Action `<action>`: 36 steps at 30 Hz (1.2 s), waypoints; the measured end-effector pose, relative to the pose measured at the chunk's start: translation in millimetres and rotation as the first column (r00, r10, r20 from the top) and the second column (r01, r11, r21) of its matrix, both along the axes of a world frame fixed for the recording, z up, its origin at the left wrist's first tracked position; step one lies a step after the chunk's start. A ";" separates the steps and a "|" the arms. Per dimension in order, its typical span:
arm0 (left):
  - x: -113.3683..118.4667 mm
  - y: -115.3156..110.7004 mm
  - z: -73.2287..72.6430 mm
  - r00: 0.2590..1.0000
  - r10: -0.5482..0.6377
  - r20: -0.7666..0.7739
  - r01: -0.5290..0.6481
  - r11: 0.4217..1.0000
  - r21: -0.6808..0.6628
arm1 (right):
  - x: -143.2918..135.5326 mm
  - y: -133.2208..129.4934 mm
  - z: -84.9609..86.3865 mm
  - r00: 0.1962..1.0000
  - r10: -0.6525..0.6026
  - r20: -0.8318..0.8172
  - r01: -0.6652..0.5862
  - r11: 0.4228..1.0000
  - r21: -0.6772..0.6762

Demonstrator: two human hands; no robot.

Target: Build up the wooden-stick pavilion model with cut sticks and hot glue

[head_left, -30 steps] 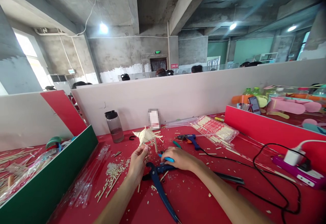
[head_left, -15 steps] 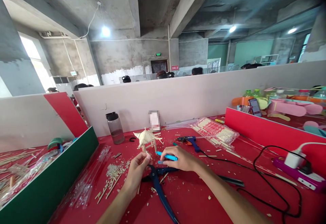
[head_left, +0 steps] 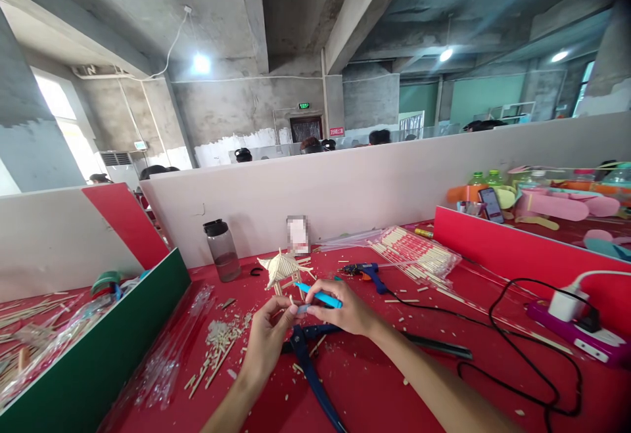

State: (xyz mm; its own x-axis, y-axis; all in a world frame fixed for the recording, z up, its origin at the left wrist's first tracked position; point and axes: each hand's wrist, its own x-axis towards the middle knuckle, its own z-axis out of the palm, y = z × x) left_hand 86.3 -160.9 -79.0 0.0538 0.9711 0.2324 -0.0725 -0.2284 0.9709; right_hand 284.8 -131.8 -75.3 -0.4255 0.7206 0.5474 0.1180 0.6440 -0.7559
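My left hand is closed, thumb and fingers pinching a short piece of pale wooden stick. In my right hand is a bright blue pen, its tip pointing left. A small grey-blue piece, whose kind I cannot make out, sits between the fingertips of both hands. Just behind them stands a little pavilion model built of pale sticks, with a peaked roof. Under my hands lies a large pair of dark blue-handled cutters, partly hidden by my fingers.
A glue gun and a bag of wooden sticks lie behind right. Its black cable runs to a purple power strip. Stick offcuts and a water bottle are left. Low green and red dividers flank the table.
My right hand has moved left and slightly up, bringing the pen and the small grey-blue piece to the stick piece in my left hand. The view has shifted slightly.
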 end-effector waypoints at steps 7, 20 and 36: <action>-1.4 2.5 -2.0 0.997 0.058 0.047 -0.057 0.998 -0.027 | -6.1 -0.9 -4.2 0.995 -0.101 -0.007 0.101 0.991 0.085; -13.8 10.2 -3.7 0.996 0.084 -0.008 -0.083 0.995 0.049 | 21.0 7.3 6.7 0.962 0.099 -0.253 -0.155 0.965 -0.213; -15.8 9.1 1.2 0.998 0.042 -0.048 -0.041 0.999 0.022 | 21.6 10.8 0.1 0.986 0.148 -0.080 -0.164 0.955 -0.249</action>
